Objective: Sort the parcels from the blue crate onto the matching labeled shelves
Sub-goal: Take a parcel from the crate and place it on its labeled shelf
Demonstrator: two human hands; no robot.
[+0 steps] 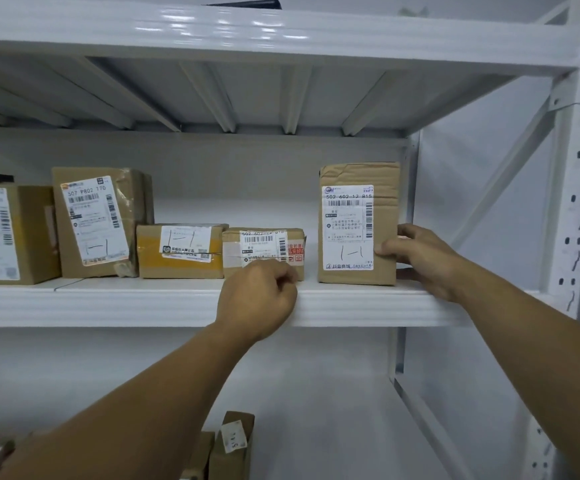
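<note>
Left hand [259, 299], nearest, reaches up to the shelf [108, 303] edge left of the tall box [357, 223], fingers curled in an empty fist. Right hand [420, 258] grips that box's right side, thumb on its front. Its label reads "502 602-12 815", with "1-1" handwritten below.

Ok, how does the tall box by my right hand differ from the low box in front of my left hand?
The tall box stands on end, well above the low box, which lies flat. The right hand grips the tall box's right edge; the left hand is curled in front of the low box, hiding part of its label. Both are brown cardboard with white barcode labels, on the same shelf.
</note>
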